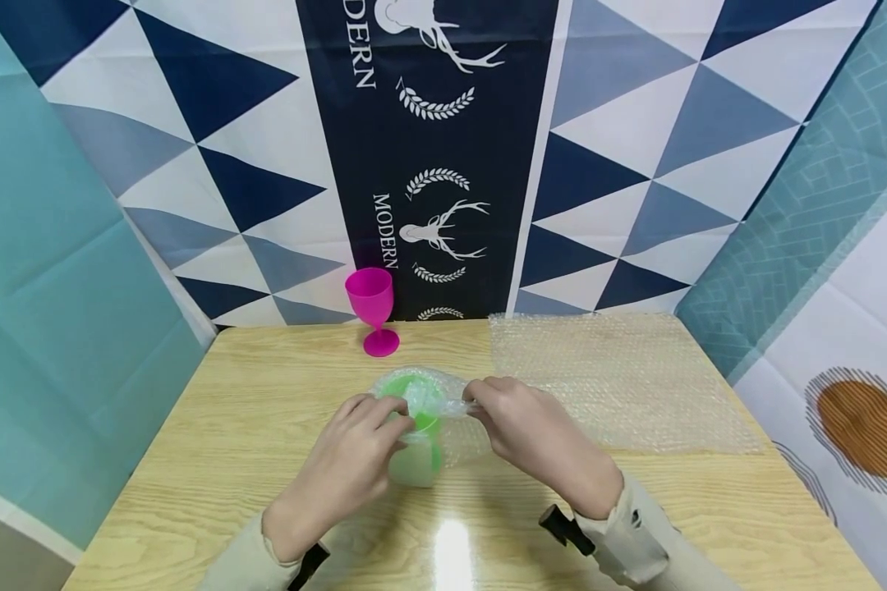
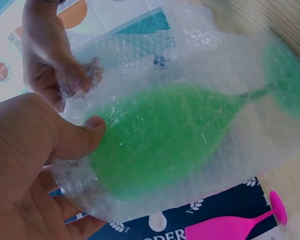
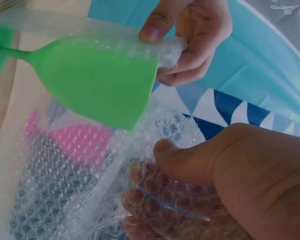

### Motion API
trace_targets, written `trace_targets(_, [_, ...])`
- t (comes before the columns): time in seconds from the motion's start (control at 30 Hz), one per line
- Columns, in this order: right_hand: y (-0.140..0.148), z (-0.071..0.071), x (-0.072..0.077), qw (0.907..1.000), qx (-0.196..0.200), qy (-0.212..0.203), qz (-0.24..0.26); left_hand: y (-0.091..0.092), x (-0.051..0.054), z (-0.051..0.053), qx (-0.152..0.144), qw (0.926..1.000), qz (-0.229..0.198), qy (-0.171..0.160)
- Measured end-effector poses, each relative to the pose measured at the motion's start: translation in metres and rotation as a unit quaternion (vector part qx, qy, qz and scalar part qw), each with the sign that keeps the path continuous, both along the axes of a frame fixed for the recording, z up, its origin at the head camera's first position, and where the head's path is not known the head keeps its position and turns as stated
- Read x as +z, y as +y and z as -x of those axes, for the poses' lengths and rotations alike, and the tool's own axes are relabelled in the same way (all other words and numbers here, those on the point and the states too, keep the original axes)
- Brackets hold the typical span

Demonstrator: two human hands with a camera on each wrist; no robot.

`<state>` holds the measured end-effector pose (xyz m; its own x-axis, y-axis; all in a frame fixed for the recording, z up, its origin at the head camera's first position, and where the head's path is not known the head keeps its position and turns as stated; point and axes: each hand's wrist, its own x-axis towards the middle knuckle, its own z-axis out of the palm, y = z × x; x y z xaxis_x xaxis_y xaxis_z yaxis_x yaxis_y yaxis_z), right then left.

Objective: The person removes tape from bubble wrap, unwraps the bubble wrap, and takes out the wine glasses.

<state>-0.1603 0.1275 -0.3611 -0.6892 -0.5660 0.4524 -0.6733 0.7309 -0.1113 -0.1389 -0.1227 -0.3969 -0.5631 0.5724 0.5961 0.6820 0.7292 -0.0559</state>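
One green goblet point(image 3: 100, 80), over the table point(image 1: 266, 410), appears partly enclosed: bubble wrap point(image 3: 45, 200) covers one side; the other looks bare. Left hand point(image 1: 362, 447) pinches wrap at the rim; right hand point(image 1: 535, 427) grips a loose stretch. Closure appears outstanding; magenta goblet point(image 1: 370, 297) stands unwrapped behind.

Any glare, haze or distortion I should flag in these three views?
Head: a blown-out white glare patch on the table near the bottom edge. Left wrist: small bright glints on the bubble wrap, which makes the green goblet look hazy. Right wrist: the wrap's bubbles break the pink goblet into a dotted, blurry shape, while the green bowl's rim looks cleaner.
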Motion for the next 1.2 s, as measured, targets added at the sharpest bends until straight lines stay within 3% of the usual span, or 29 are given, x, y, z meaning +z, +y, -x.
trace_targets(0.37, [0.005, 0.002, -0.002, 0.9993, -0.022, -0.027, 0.011, -0.011, 0.001, 0.001, -0.011, 0.9998, -0.016, 0.006])
trace_targets(0.77, [0.017, 0.004, -0.008, 0.9983, -0.048, -0.027, 0.018, -0.019, 0.003, 0.0, -0.023, 0.9986, -0.031, -0.035])
trace_targets(1.07, [0.01, 0.006, -0.004, 0.9991, 0.037, -0.01, 0.019, -0.017, 0.005, -0.002, -0.034, 0.9976, -0.037, -0.049])
trace_targets(1.2, [-0.001, 0.003, -0.001, 0.9989, 0.035, -0.013, 0.027, -0.016, 0.005, -0.002, -0.036, 0.9976, -0.032, -0.051])
